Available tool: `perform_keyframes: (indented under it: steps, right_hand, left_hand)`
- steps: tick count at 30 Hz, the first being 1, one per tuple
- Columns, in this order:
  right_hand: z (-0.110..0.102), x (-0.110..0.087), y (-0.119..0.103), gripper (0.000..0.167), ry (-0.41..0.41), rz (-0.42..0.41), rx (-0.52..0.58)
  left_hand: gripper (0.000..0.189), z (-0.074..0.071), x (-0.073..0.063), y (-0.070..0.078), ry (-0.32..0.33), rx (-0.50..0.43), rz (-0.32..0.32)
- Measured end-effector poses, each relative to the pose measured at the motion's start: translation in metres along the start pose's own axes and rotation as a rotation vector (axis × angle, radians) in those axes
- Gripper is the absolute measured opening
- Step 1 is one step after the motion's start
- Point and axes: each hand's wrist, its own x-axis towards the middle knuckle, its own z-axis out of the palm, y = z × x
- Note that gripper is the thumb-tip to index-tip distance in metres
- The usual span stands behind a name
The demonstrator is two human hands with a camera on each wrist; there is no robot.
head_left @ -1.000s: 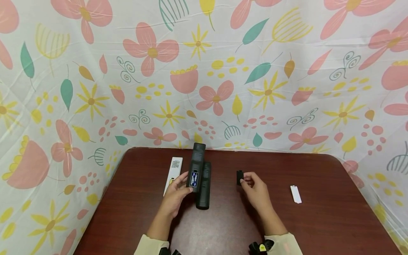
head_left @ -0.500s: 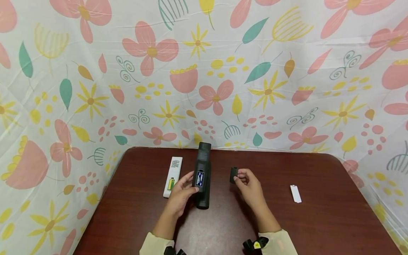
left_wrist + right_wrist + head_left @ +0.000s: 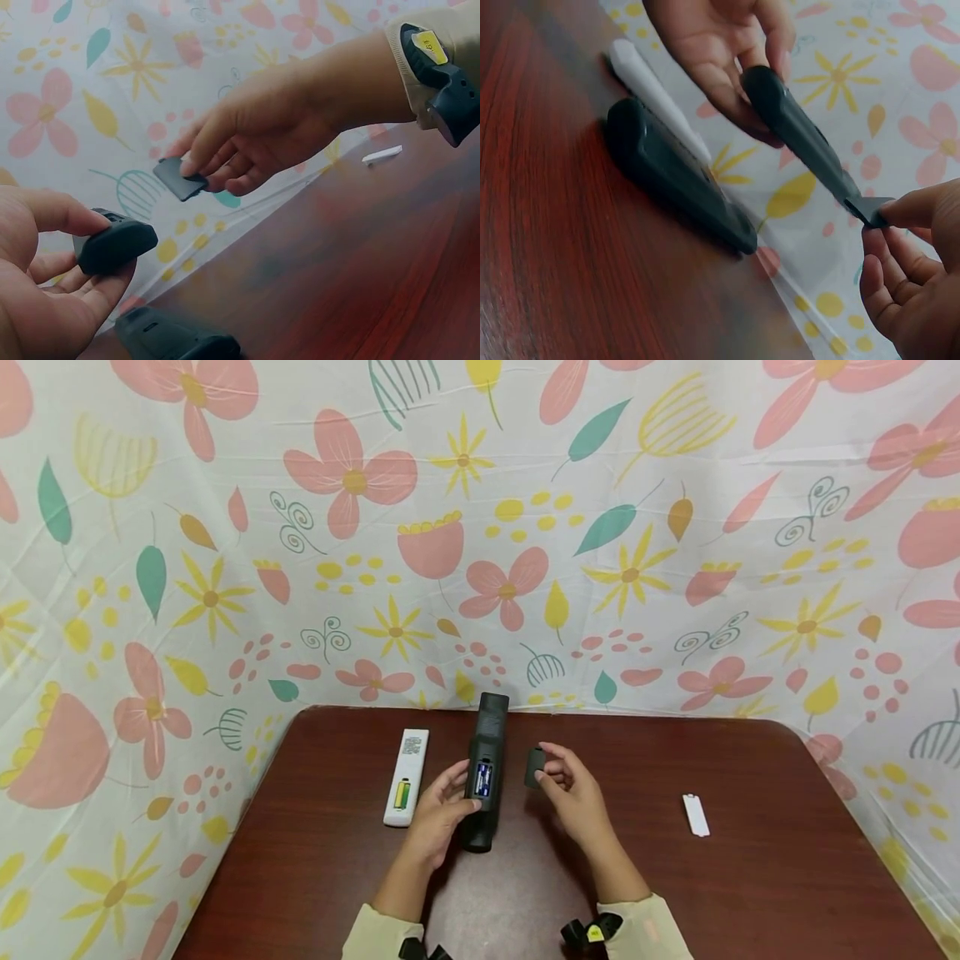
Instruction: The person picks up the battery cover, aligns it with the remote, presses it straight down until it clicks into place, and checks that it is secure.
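My left hand (image 3: 441, 817) grips a black remote control (image 3: 491, 727) near its lower end, lifted above the table with its back facing up. In its uncovered battery compartment lie batteries (image 3: 483, 779) with blue wrappers. Between thumb and fingers my right hand (image 3: 581, 793) pinches a small black battery cover (image 3: 534, 767), held to the right of the remote and apart from it in the head view. A second black remote (image 3: 679, 180) lies on the table beneath, partly hidden in the head view by the held one.
A white remote (image 3: 406, 777) lies back-up on the table to the left, a yellow-green battery showing in it. Far right on the brown table (image 3: 772, 877) is a white battery cover (image 3: 696, 816). A flowered cloth (image 3: 555, 527) hangs behind the table's back edge.
My left hand has carried the black remote to the right, over the second black remote. My right hand has brought the black cover leftward and slightly up, narrowing the gap.
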Motion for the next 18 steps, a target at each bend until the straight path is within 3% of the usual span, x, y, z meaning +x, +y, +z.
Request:
perform_keyframes:
  steps: [11,18]
  right_hand:
    - [0.010,-0.006,-0.008,0.041,-0.085,-0.040,0.117]
    - [0.016,-0.009,-0.008,0.041,-0.151,-0.061,0.233]
  left_hand:
    - [0.073,0.007,-0.001,-0.003,-0.021,0.012,-0.034]
    - [0.072,0.008,-0.002,-0.005,-0.035,0.029,-0.019]
